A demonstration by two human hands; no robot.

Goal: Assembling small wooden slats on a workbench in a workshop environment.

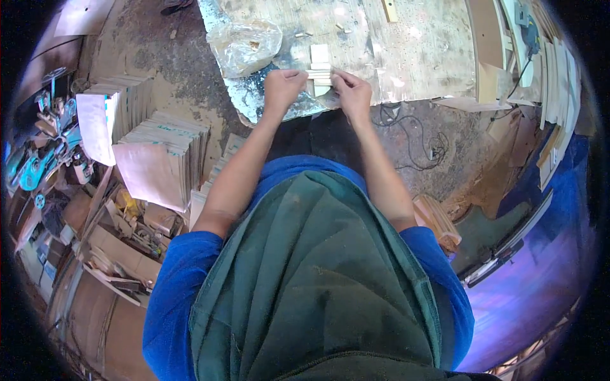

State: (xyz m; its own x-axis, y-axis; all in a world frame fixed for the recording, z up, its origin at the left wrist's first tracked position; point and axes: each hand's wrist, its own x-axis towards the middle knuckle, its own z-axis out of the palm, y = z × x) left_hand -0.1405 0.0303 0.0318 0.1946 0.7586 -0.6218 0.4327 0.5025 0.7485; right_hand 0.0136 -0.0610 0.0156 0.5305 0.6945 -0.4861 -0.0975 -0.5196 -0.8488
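At the near edge of the worktable (419,70), a small pale wooden piece (319,74) with slat-like layers lies between my hands. My left hand (283,90) pinches its left end, thumb and fingers pressed together. On the other side my right hand (353,95) has its fingers closed at the right end. The fingertips partly cover both ends, so how the layers join cannot be made out. Just beyond sits a pale wooden block (319,53), lined up with the piece. Several short wooden dowels (343,28) lie scattered farther back on the tabletop.
A clear plastic bag (244,48) rests on the table's left corner. Stacked wooden panels (152,165) stand on the floor at left, near teal power tools (32,168). A black cable (422,143) coils on the floor at right. Long boards (559,82) lean at far right.
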